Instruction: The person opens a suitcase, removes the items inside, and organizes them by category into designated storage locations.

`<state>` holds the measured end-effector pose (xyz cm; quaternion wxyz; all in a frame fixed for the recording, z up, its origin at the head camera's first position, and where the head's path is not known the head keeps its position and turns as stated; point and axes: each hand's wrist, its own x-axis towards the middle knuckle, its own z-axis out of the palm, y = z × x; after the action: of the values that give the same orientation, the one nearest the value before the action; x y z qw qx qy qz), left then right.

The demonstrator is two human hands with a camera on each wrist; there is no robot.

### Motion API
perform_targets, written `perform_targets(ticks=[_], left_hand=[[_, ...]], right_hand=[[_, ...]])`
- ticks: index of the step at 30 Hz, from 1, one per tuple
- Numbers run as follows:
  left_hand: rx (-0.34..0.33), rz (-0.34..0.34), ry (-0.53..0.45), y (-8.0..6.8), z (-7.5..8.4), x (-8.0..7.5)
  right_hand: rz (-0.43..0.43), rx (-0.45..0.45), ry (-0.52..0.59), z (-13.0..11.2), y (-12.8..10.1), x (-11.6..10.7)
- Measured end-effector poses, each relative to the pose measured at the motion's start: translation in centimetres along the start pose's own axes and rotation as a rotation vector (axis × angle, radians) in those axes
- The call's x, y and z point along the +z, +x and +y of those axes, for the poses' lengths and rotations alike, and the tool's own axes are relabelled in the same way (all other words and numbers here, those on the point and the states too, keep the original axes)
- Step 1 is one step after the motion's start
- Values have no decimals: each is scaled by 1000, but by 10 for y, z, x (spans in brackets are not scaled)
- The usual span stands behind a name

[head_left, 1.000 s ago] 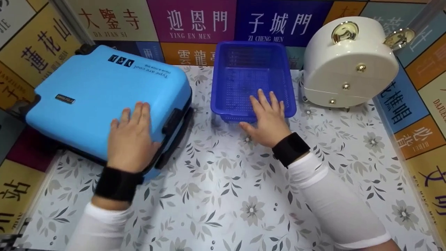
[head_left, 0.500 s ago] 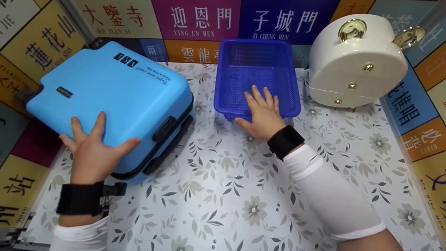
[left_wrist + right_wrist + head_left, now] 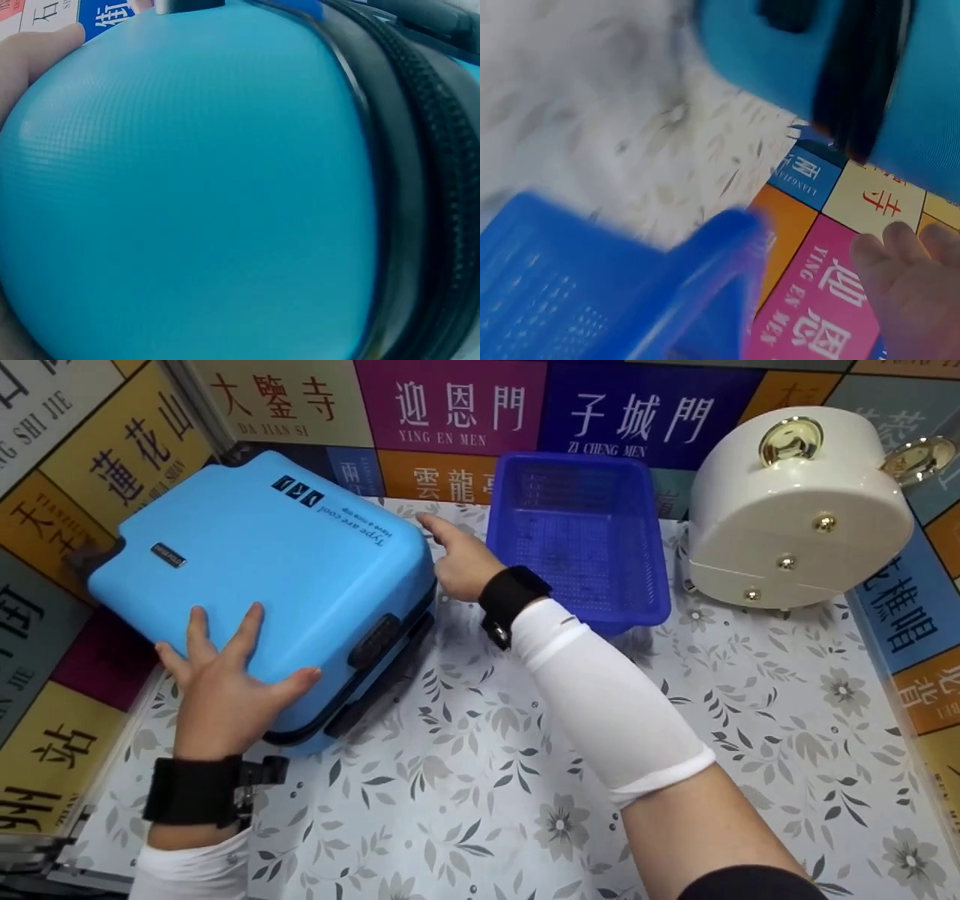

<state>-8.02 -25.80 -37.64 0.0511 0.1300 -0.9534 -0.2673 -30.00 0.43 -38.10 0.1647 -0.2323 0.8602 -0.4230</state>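
A light blue hard-shell suitcase point(image 3: 277, 555) lies flat at the left, its dark zipper band and a black side handle point(image 3: 373, 642) facing right. Spread fingers and thumb of my left hand point(image 3: 225, 697) rest on its near corner. The left wrist view is filled by the suitcase's curved shell point(image 3: 187, 180) and black zipper point(image 3: 450, 187). My right hand point(image 3: 466, 562) is at the suitcase's far right corner, its index finger extended. In the right wrist view that hand point(image 3: 915, 292) appears with relaxed fingers, apart from the suitcase point(image 3: 780, 67).
A blue perforated plastic basket point(image 3: 577, 619) stands right of my right hand. Farther right is a white rounded case point(image 3: 795, 525) with gold knobs and a gold ring-like part. Printed panels point(image 3: 457, 405) enclose the flower-patterned tabletop point(image 3: 480, 780) at the back and sides.
My right hand has left the basket and moved left to the suitcase's right side. My left hand slid from the suitcase's top to its near corner. The head view has shifted slightly.
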Motion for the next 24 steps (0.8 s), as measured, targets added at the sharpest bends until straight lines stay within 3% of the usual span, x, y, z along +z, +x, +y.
perform_targets(ticks=[3,7,13,17,20,24], left_hand=[[21,20,-29,2,4,4],[54,26,-39,5,5,5],[96,-6,-111,20,-10,0],[131,32,-183,37,-27,-8],[125,101,-163,48,-35,-14],[91,155,-37,57,-34,-15]], right_hand=[[4,43,92,-3,9,3],[77,36,184,3,5,7],[165,-2,239,13,-27,17],[209,-82,241,14,-57,31],[184,-142,256,12,-76,44],[65,-196,251,15,-95,50]])
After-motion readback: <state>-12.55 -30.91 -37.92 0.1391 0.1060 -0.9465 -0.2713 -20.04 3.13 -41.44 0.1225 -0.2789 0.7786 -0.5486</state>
